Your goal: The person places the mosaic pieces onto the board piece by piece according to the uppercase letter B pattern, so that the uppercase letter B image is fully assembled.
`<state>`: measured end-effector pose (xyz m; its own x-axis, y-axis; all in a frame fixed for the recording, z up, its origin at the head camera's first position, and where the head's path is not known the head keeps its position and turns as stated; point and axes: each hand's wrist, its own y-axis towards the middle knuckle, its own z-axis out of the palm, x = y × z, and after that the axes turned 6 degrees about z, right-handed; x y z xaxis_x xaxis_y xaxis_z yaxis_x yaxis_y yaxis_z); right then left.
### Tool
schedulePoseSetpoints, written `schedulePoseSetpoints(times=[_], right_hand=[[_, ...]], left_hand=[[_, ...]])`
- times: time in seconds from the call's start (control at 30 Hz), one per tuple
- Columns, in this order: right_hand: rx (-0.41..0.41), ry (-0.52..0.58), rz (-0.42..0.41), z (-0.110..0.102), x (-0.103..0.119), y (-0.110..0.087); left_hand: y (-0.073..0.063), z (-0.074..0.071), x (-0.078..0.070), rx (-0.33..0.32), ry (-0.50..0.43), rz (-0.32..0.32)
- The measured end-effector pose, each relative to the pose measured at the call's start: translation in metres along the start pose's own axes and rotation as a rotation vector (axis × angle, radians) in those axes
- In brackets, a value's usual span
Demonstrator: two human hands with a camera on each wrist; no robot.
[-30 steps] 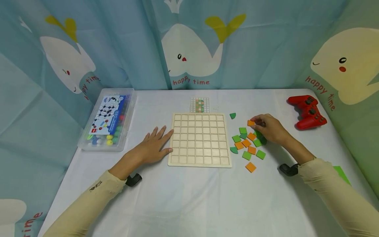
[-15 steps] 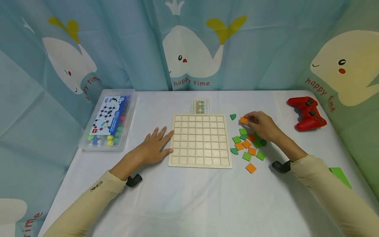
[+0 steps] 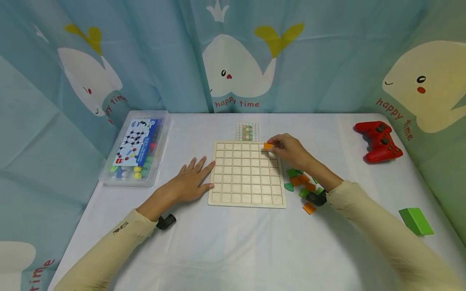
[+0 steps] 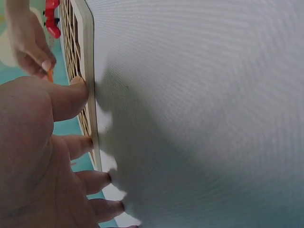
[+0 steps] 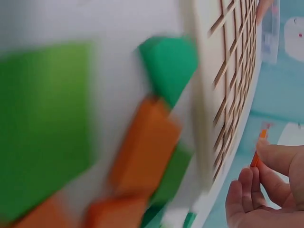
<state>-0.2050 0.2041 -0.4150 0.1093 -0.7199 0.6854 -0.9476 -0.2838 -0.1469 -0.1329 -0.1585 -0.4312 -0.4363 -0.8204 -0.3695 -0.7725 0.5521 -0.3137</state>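
A pale wooden grid board (image 3: 246, 173) lies on the white table, its square cells bare. My left hand (image 3: 190, 182) rests flat with fingers spread, thumb and index fingertip at the board's left edge; the left wrist view shows both tips on the rim. My right hand (image 3: 290, 150) pinches an orange square tile (image 3: 267, 146) between thumb and fingers, over the board's upper right cells. In the right wrist view that tile (image 5: 259, 148) stands edge-on in the grip. Beneath the right wrist lies a loose pile of orange and green tiles (image 3: 304, 180), partly hidden by the forearm.
A small printed pattern card (image 3: 247, 131) lies just behind the board. To the left stands a clear plastic case (image 3: 132, 147) of coloured balls. A red game controller (image 3: 378, 141) sits at the back right, and a green block (image 3: 416, 221) is nearer on the right.
My right hand has carried the orange tile leftward from above the pile to over the board's upper right cells. The left hand has stayed at the board's edge.
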Motion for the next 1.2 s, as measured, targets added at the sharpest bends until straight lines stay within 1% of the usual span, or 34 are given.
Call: schedulePoseSetpoints(times=[0.13,0.23,0.5,0.67,0.83,0.97,1.07,1.2], right_hand=[[0.032,0.033,-0.038,0.014,0.015,0.007],[0.049,0.046,-0.048,0.024,0.024,0.011],[0.088,0.023,-0.049,0.047,0.041,0.021],[0.089,-0.034,-0.086,0.058,0.048,0.026],[0.077,-0.062,-0.116,0.064,0.056,0.026],[0.088,-0.054,-0.1,0.067,0.059,0.028],[0.098,-0.067,-0.091,0.068,0.06,0.03],[0.097,-0.1,-0.109,0.069,0.06,0.031]], left_hand=[[0.0,0.001,0.0,0.0,0.002,0.005],[0.0,0.001,0.0,-0.003,0.004,0.012],[0.0,0.001,-0.001,-0.006,-0.005,0.009],[0.0,0.001,0.0,-0.011,-0.002,0.015],[0.0,0.003,0.002,-0.019,0.011,0.032],[0.0,0.003,0.002,-0.02,0.017,0.037],[0.0,0.002,0.002,-0.015,0.017,0.034],[-0.001,0.001,0.002,-0.011,0.012,0.029]])
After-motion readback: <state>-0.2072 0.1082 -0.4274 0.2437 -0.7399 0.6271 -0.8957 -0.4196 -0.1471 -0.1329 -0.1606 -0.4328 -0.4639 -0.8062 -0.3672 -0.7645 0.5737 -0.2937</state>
